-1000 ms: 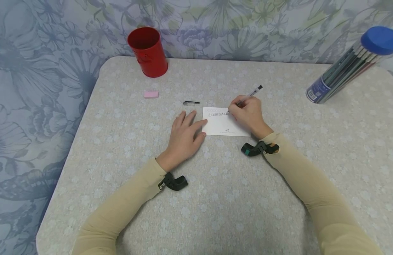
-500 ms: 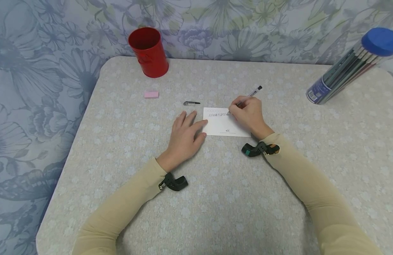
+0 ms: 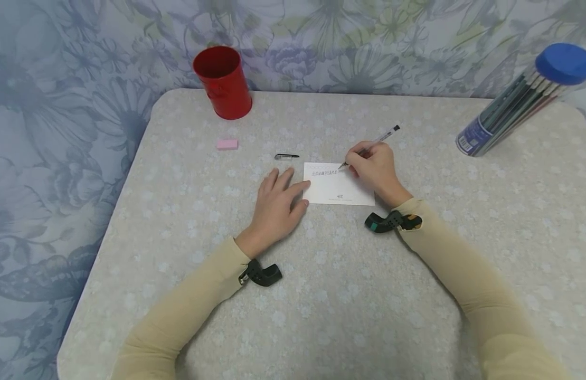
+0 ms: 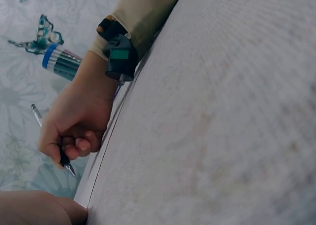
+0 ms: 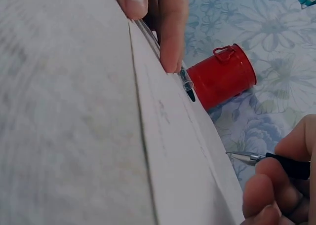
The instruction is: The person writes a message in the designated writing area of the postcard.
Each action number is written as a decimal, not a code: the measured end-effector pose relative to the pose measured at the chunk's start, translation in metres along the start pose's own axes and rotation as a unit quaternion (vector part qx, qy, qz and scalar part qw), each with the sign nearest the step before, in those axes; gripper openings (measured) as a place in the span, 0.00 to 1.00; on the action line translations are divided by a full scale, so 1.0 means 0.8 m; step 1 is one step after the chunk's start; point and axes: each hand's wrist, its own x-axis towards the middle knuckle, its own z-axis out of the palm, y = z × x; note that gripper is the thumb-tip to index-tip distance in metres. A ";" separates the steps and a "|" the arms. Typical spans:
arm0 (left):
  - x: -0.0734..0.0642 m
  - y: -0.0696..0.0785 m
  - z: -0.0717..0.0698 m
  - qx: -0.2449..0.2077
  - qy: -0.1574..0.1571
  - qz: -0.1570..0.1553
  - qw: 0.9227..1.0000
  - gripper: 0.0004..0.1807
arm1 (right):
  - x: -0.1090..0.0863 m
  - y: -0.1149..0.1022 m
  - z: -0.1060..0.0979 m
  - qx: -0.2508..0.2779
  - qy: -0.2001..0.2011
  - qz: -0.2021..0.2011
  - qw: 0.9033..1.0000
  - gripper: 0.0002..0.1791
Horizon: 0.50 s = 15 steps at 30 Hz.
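Observation:
A white card (image 3: 326,190) lies on the table with one line of small handwriting near its top and a small printed mark near its bottom edge. My right hand (image 3: 376,166) pinches a clear-barrelled pen (image 3: 385,135), tip down close over the end of that line. In the right wrist view the pen's metal tip (image 5: 242,156) and dark grip show between thumb and fingers. My left hand (image 3: 276,208) lies flat with fingers spread, its index finger and thumb at the card's left edge. A pen cap (image 3: 286,157) lies just beyond the left fingertips.
A pink eraser-like block (image 3: 227,144) lies at the left. Behind it stands a red metal bucket (image 3: 228,87). At the back right is a clear tube with a blue lid (image 3: 566,63), full of pencil-like sticks. A patterned wall borders the table (image 3: 321,295).
The right hand has shifted slightly right, and its pen leans over further to the right. The left hand keeps its place on the card's edge. The whole view has dropped slightly.

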 end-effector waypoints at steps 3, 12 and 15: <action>-0.001 0.000 0.003 -0.002 -0.002 -0.001 1.000 0.22 | -0.002 0.001 -0.007 0.002 -0.022 0.010 1.000 0.09; -0.003 0.000 0.005 -0.002 -0.004 0.001 1.000 0.22 | -0.011 0.015 -0.025 0.051 -0.047 0.049 0.996 0.09; -0.003 0.000 0.005 -0.001 -0.004 0.000 1.000 0.22 | -0.012 0.017 -0.024 0.039 -0.050 0.037 0.997 0.08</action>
